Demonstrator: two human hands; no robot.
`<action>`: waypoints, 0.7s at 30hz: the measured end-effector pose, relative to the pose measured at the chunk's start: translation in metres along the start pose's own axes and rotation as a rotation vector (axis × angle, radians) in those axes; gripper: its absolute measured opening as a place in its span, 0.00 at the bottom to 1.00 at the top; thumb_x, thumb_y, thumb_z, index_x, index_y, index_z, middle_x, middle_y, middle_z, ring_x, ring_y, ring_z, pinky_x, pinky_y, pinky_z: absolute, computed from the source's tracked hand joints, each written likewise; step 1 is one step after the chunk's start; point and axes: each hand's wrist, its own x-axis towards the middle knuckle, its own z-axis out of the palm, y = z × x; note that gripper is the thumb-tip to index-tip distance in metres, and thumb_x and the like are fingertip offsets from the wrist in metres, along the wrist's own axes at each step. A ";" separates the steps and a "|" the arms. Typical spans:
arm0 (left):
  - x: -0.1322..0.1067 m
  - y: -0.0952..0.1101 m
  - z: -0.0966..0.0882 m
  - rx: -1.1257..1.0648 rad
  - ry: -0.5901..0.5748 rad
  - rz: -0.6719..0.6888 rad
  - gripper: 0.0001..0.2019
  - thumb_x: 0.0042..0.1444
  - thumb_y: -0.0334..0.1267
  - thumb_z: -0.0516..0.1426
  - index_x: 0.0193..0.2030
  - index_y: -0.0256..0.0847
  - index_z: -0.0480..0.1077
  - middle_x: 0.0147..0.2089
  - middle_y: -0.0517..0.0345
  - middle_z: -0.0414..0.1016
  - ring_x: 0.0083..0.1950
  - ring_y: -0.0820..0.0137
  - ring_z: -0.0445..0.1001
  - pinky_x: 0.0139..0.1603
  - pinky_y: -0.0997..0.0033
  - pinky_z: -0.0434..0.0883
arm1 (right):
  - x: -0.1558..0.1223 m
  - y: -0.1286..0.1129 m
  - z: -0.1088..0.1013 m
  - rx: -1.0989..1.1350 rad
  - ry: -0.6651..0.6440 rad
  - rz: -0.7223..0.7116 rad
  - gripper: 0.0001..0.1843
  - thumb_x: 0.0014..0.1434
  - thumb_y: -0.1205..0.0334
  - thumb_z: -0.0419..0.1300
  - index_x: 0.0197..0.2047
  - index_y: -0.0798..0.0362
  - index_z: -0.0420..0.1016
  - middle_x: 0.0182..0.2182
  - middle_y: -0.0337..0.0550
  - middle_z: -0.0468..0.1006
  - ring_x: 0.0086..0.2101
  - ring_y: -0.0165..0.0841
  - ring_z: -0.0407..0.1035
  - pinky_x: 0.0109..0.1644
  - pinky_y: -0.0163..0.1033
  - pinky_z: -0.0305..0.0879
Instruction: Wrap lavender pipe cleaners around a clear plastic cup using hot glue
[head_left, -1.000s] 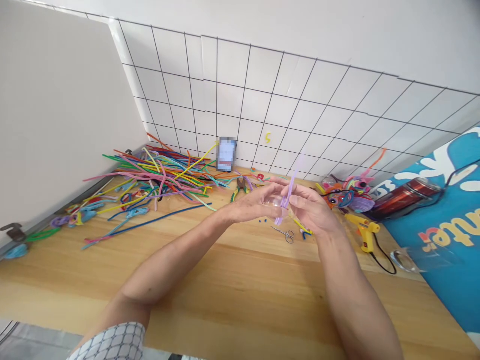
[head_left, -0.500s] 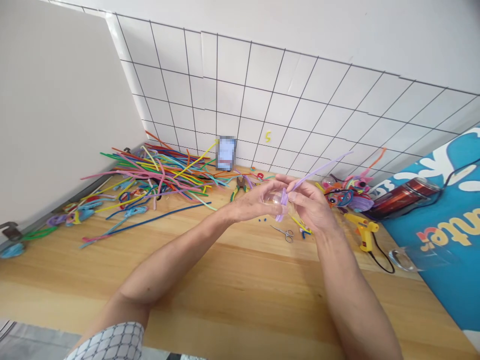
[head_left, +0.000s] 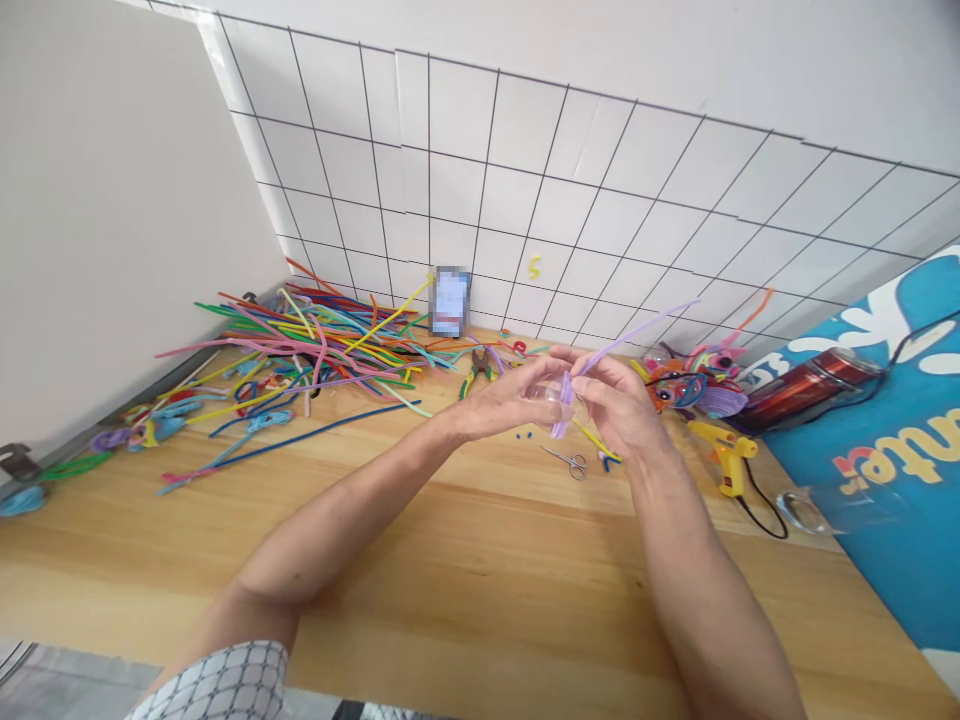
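Both hands meet above the middle of the wooden table (head_left: pixel 465 560). My left hand (head_left: pixel 510 400) pinches a small clear ball (head_left: pixel 553 394) at its fingertips. My right hand (head_left: pixel 619 405) is closed on a lilac pipe cleaner (head_left: pixel 637 330) that wraps around the ball; its long free end points up and right, and a short end hangs down below the fingers. Small scissors (head_left: pixel 571 462) lie on the table just beneath the hands.
A big heap of coloured pipe cleaners (head_left: pixel 315 350) fills the back left. Pliers (head_left: pixel 477 368) lie behind the hands. Finished pipe-cleaner figures (head_left: pixel 694 385), a yellow glue gun (head_left: pixel 724 455), a red cylinder (head_left: pixel 810 390) and a blue mat (head_left: pixel 900 480) sit at the right.
The pipe cleaner's free end swung from nearly upright down towards the right as my right hand turned it around the ball. The view tilted slightly.
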 end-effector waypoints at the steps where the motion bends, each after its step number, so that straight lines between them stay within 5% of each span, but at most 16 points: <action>1: 0.001 -0.002 0.000 0.031 0.007 0.016 0.31 0.57 0.45 0.72 0.65 0.45 0.73 0.69 0.44 0.73 0.70 0.48 0.74 0.65 0.46 0.77 | 0.000 0.001 0.000 0.015 0.000 -0.003 0.12 0.52 0.53 0.78 0.35 0.44 0.81 0.58 0.41 0.86 0.58 0.49 0.79 0.61 0.56 0.77; 8: 0.003 -0.012 0.007 0.125 0.026 0.054 0.47 0.51 0.41 0.74 0.76 0.50 0.63 0.79 0.40 0.59 0.70 0.46 0.73 0.54 0.54 0.83 | 0.003 0.005 -0.001 0.093 0.052 0.029 0.09 0.50 0.58 0.77 0.33 0.43 0.82 0.54 0.39 0.88 0.53 0.47 0.81 0.58 0.54 0.78; 15: 0.001 -0.012 0.011 0.233 0.109 0.028 0.42 0.52 0.39 0.70 0.74 0.45 0.65 0.76 0.41 0.66 0.66 0.49 0.75 0.65 0.45 0.78 | 0.007 0.009 -0.002 0.116 0.101 0.075 0.11 0.47 0.57 0.77 0.33 0.44 0.83 0.52 0.39 0.89 0.50 0.45 0.82 0.55 0.51 0.78; 21: 0.002 -0.013 0.010 0.215 0.099 0.071 0.41 0.51 0.37 0.69 0.73 0.47 0.64 0.79 0.40 0.62 0.66 0.51 0.75 0.60 0.51 0.80 | 0.007 0.009 -0.002 0.119 0.103 0.095 0.12 0.45 0.56 0.78 0.33 0.43 0.82 0.50 0.38 0.90 0.50 0.45 0.82 0.55 0.51 0.78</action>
